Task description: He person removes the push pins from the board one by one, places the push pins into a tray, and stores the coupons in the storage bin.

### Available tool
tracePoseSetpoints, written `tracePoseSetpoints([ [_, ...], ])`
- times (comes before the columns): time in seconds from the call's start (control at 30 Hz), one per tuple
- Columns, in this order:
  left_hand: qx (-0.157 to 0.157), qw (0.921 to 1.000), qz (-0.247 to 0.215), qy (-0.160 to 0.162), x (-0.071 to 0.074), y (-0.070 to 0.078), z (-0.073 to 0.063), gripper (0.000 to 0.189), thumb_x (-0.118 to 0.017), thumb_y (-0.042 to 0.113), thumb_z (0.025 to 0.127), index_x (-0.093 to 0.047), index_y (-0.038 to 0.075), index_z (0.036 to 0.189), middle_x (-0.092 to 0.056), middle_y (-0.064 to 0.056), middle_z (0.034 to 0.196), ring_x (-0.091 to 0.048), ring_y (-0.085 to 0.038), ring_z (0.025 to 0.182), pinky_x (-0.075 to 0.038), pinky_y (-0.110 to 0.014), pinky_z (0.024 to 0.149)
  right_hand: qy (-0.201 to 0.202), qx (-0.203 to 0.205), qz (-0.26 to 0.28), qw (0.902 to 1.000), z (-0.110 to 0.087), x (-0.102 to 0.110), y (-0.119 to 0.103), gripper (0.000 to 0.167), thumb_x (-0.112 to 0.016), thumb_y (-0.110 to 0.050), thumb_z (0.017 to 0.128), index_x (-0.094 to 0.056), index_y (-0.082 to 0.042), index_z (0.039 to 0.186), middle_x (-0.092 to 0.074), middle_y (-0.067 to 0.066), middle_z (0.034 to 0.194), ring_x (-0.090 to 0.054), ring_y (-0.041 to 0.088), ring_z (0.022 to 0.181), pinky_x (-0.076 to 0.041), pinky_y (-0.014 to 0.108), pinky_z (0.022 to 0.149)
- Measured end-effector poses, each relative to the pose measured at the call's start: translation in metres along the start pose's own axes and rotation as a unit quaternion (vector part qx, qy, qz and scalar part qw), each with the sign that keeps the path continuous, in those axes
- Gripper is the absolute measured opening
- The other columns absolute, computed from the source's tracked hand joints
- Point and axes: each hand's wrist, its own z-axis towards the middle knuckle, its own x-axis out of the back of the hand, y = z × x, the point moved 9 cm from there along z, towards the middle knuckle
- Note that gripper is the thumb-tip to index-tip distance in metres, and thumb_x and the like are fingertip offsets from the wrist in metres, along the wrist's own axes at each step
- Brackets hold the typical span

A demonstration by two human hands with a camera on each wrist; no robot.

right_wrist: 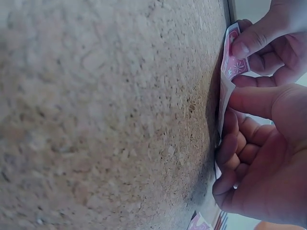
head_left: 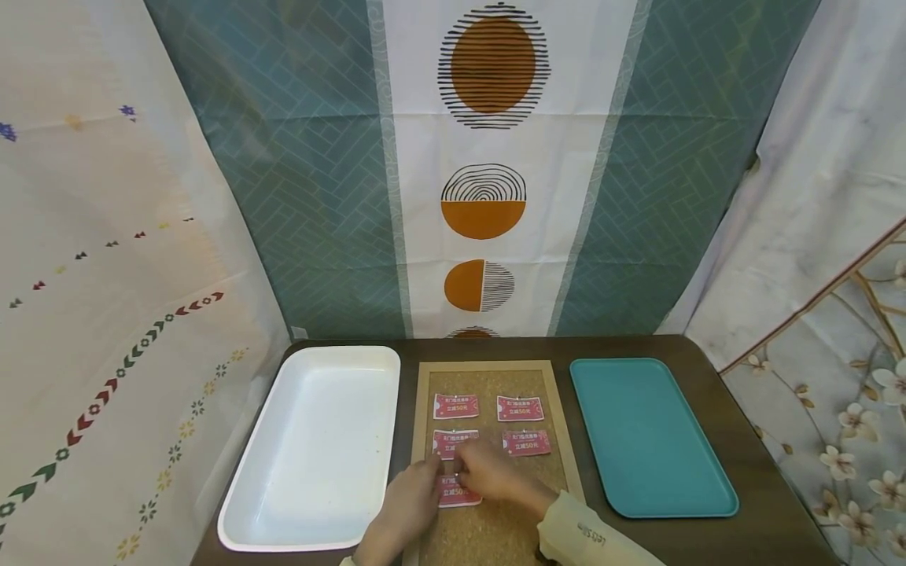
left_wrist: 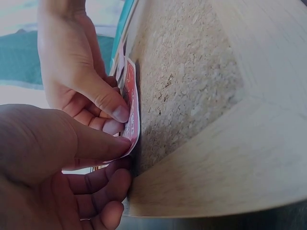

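A red paper coupon with white and yellow print [head_left: 460,498] lies at the lower left of a wood-framed corkboard [head_left: 506,542]. My left hand [head_left: 412,501] pinches its left edge, the thumb on the printed face and the fingers behind. My right hand [head_left: 490,470] also pinches the coupon, at its top edge. In the right wrist view the coupon [right_wrist: 236,61] bends between both hands and stands slightly off the cork. Whether a pin is under the right fingers is hidden. Just above, another coupon [head_left: 447,442] is partly covered by the right hand.
Three more red coupons, including one at the upper left [head_left: 456,406], are fixed to the board above and to the right. A white tray [head_left: 311,456] stands left of the board, a teal tray [head_left: 651,440] right of it, all on a dark table [head_left: 764,472].
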Motion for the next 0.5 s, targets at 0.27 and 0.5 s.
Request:
tracePoseSetpoints([
  [0.27,0.007,1.0000,-0.003,0.000,-0.0021,-0.0025,0.0006,0.011,-0.064,0.004,0.084,-0.061,0.012,0.091,-0.057,0.007,0.070,-0.047,-0.004,0.055,-0.040,-0.025,0.048,-0.023,-0.022,0.025,0.9992,0.0004,-0.0034,0.0018,0.009,-0.074,-0.013,0.083,-0.066,-0.017,0.085,-0.053,-0.014,0.073,-0.050,0.003,0.062,-0.043,0.022,0.053],
  [0.5,0.008,1.0000,-0.002,0.005,-0.0026,-0.0035,0.0023,0.012,-0.065,0.005,0.083,-0.061,0.012,0.091,-0.057,0.007,0.069,-0.045,-0.004,0.055,-0.039,-0.025,0.047,-0.019,-0.025,0.034,0.9989,0.0006,-0.0025,0.0029,0.010,-0.073,-0.011,0.083,-0.065,-0.017,0.083,-0.052,-0.014,0.071,-0.050,0.003,0.060,-0.043,0.022,0.050],
])
